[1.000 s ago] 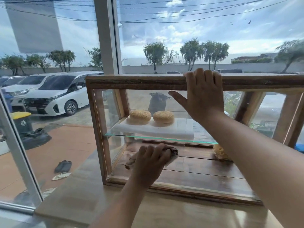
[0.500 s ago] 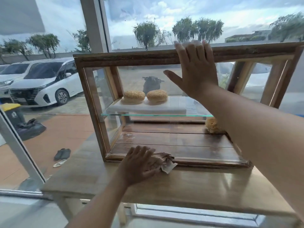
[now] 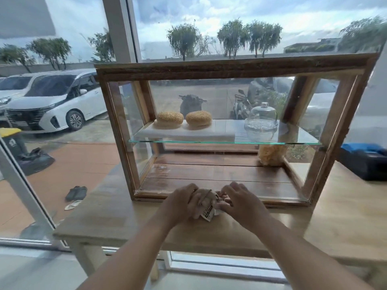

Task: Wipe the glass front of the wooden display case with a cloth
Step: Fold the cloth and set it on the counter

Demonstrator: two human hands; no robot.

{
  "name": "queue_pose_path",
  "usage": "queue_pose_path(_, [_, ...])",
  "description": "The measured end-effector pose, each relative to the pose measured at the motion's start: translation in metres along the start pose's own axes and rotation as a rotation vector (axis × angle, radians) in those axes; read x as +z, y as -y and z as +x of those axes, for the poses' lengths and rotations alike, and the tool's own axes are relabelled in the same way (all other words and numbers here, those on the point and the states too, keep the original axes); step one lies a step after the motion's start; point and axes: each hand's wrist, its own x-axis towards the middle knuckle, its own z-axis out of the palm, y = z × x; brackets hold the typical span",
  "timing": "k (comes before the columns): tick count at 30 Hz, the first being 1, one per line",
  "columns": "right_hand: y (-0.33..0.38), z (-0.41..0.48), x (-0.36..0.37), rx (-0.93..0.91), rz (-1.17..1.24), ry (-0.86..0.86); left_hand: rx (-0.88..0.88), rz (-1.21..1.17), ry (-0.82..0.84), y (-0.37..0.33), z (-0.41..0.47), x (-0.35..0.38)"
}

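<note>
The wooden display case (image 3: 230,69) stands on a light wooden table (image 3: 117,208), its glass front (image 3: 219,164) facing me. A crumpled cloth (image 3: 208,212) with a printed label lies on the table just in front of the case's bottom rail. My left hand (image 3: 182,203) is closed around the cloth's left side. My right hand (image 3: 238,203) grips its right side with bent fingers. Both hands are low, at the case's bottom edge, off the glass.
Inside, a glass shelf (image 3: 293,142) carries two sesame buns (image 3: 184,119) on a white board and a glass dome (image 3: 261,120). A yellowish sponge (image 3: 271,154) sits below. A dark box with a blue lid (image 3: 366,160) stands at right. Large windows behind show parked cars.
My right hand has come down from the top rail of the case to the cloth. My left hand has slid the cloth off the glass onto the table.
</note>
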Motion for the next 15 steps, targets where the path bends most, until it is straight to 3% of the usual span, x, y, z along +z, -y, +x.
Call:
queue_pose_path(3, [-0.003, -0.014, 0.015, 0.295, 0.423, 0.032, -0.206, -0.245, 0.119, -0.017, 0.008, 0.001])
queue_pose_path(7, [-0.001, -0.017, 0.011, 0.418, 0.561, 0.129, -0.35, -0.506, 0.265, -0.022, 0.009, 0.004])
queue_pose_path(9, [-0.004, -0.021, 0.009, 0.467, 0.548, 0.127, -0.403, -0.476, 0.43, -0.018, 0.008, 0.005])
queue_pose_path(11, [-0.009, -0.021, 0.004, 0.503, 0.568, 0.169, -0.427, -0.289, 0.561, -0.017, 0.008, 0.001])
queue_pose_path(15, [-0.005, -0.016, -0.013, 0.556, 0.665, 0.282, -0.389, -0.213, 0.514, -0.02, 0.01, 0.001])
